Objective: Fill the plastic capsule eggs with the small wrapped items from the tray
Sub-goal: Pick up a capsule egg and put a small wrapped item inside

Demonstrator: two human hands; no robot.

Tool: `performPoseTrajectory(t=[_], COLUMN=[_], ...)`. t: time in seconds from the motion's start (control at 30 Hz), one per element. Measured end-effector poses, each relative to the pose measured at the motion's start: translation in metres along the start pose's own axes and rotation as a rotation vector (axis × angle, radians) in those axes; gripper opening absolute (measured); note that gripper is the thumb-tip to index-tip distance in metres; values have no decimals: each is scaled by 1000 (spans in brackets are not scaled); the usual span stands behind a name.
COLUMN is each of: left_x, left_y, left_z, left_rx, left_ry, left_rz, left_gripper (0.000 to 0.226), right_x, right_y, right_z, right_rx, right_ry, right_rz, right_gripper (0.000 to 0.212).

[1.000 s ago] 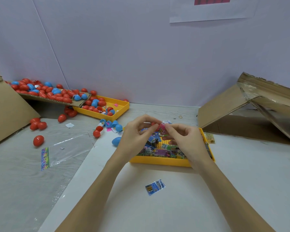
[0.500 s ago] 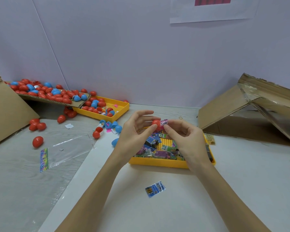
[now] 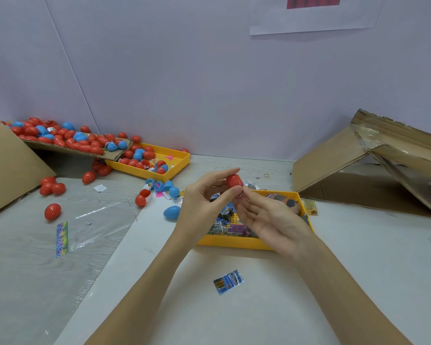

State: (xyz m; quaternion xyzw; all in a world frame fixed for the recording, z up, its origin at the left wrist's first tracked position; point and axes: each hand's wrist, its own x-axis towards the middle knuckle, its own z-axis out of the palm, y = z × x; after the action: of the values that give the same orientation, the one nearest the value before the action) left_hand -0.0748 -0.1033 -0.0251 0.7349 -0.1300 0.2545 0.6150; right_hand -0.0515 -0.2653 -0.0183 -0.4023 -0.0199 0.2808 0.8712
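Small red plastic capsule egg [image 3: 233, 181] held up above the far left corner of the near yellow plastic tray [image 3: 234, 242], pinched between thumb and forefinger of the left hand [image 3: 204, 205]; that grip is closed round the egg, other fingers loosely curled. Right hand [image 3: 271, 220] just beside it, palm up, fingers relaxed and mostly straight, fingertips [image 3: 245, 195] touching or nearly touching the egg's underside, where a bit of pinkish wrapper shows; whether that hand pinches it cannot be told. The tray sits on a white sheet on the worktop [image 3: 358, 245] and holds a heap of small wrapped items [image 3: 230, 224] in blue, purple and green foil. One loose blue foil packet [image 3: 228, 281] lies on the sheet nearer the person, apart from the tray. A blue capsule egg [image 3: 172, 212] rests just left of the tray; a few open blue and red halves [image 3: 159, 188] lie beyond it. Far left, a second yellow tray [image 3: 159, 174] holds red and blue eggs, with many more piled on a cardboard flap [image 3: 67, 149] behind it and several red ones scattered on the worktop. A clear plastic bag with a coloured header [image 3: 90, 225] lies flat at left. A collapsed cardboard box [image 3: 358, 165] stands at right.
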Motion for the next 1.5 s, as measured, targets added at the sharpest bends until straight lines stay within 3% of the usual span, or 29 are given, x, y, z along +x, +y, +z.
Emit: performPoseTrajectory(t=[0.1, 0.2, 0.37, 0.57, 0.83, 1.13, 1.3, 1.4, 1.5], left_x=[0, 1, -1, 0, -1, -1, 0, 3, 5], left_y=[1, 0, 3, 4, 1, -2, -2, -4, -11], left_z=[0, 0, 3, 2, 4, 6, 2, -7, -30], left_rx=[84, 147, 128, 81, 49, 18, -24, 143, 583], left_ry=[16, 10, 31, 44, 47, 47, -19, -28, 123], left_rz=[66, 128, 102, 113, 90, 71, -20, -21, 0], left_gripper=[34, 33, 39, 29, 26, 30, 30, 36, 31], right_x=[-2, -2, -2, -3, -3, -1, 4, 5, 5], right_y=[0, 0, 2, 2, 2, 3, 1, -2, -27], right_z=[3, 3, 4, 6, 7, 6, 1, -4, -10], right_rx=[185, 219, 219, 198, 203, 117, -216, -347, -167], right_ry=[-67, -100, -74, -69, -52, -64, -1, 124, 120], right_rz=[173, 221, 222, 206, 188, 85, -91, -165, -114], right_gripper=[37, 48, 44, 32, 31, 27, 37, 47, 51])
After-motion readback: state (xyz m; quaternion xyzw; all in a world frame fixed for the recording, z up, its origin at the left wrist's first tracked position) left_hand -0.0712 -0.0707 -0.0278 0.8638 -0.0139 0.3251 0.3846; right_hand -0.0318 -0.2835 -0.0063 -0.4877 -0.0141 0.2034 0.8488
